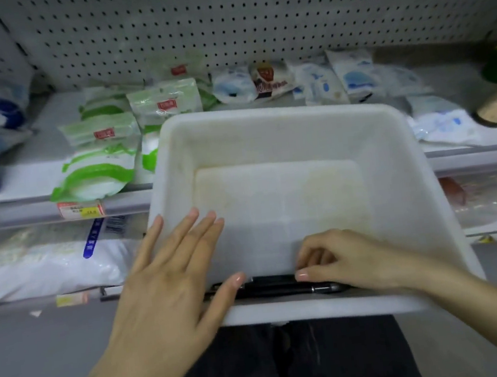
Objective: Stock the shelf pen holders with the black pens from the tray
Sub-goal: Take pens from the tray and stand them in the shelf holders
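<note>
**Black pens (pixel 270 286) at the near wall of the tray (pixel 280 129)**

The pens lie together (closest to the person). The left hand (pixel 170 277) is flat with straight fingers on the tray's left corner, and its thumb touches the pens. The right hand (pixel 351 260) curls its fingers around the pens.

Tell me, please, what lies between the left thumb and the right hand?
Black pens, lying along the near wall of the tray, span from left hand to right hand in the head view.
</note>
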Available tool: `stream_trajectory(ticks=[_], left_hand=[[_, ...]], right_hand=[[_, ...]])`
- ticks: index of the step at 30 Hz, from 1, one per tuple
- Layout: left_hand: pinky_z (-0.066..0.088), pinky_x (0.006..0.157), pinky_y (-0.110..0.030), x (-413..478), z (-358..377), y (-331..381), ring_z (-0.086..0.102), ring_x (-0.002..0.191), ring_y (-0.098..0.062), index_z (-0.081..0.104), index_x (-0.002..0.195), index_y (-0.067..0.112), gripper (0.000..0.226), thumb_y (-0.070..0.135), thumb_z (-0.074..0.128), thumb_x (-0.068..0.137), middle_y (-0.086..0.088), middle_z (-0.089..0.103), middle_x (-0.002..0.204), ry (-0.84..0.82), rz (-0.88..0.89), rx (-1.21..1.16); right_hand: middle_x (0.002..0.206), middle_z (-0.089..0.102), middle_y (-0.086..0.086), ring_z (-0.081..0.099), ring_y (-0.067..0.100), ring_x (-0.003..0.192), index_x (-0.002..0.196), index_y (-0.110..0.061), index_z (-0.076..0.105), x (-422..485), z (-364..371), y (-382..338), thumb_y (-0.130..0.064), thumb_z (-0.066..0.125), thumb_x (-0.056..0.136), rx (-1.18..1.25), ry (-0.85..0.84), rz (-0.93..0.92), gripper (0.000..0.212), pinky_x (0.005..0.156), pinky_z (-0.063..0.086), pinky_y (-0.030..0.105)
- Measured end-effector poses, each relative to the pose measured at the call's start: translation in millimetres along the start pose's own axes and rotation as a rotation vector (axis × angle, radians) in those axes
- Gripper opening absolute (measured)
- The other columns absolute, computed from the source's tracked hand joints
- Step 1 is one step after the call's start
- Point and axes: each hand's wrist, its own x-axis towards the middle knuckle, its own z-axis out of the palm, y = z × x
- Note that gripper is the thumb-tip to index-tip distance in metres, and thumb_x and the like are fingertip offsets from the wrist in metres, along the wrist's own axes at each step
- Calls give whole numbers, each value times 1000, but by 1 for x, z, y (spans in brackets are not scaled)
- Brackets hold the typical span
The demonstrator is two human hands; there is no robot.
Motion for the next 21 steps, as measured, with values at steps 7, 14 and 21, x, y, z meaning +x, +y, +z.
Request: stream_trajectory(ticks=[7,14,21], left_hand=[[18,117,-46,-1,3,1,34,139,-17,48,139,8,65,52,28,97,-3,49,143,22,-36,-13],[17,118,-44,-2,5,3,36,139,-19,49,139,6,66,53,29,97,-5,50,142,30,-60,-18],[18,117,-44,-2,6,3,38,137,-19,50,137,6,65,52,32,96,-5,52,140,44,-61,-11]], right_hand=[[56,61,-23,54,-10,55,80,-26,65,6,5,0,-36,70,83,49,-50,54,11,55,39,10],[68,60,-10,53,-5,55,80,-20,60,5,7,0,-25,76,78,147,-41,63,17,56,42,13],[67,60,-2,51,-1,54,75,-17,65,3,1,-3,-8,76,77,254,-6,35,14,54,42,14]])
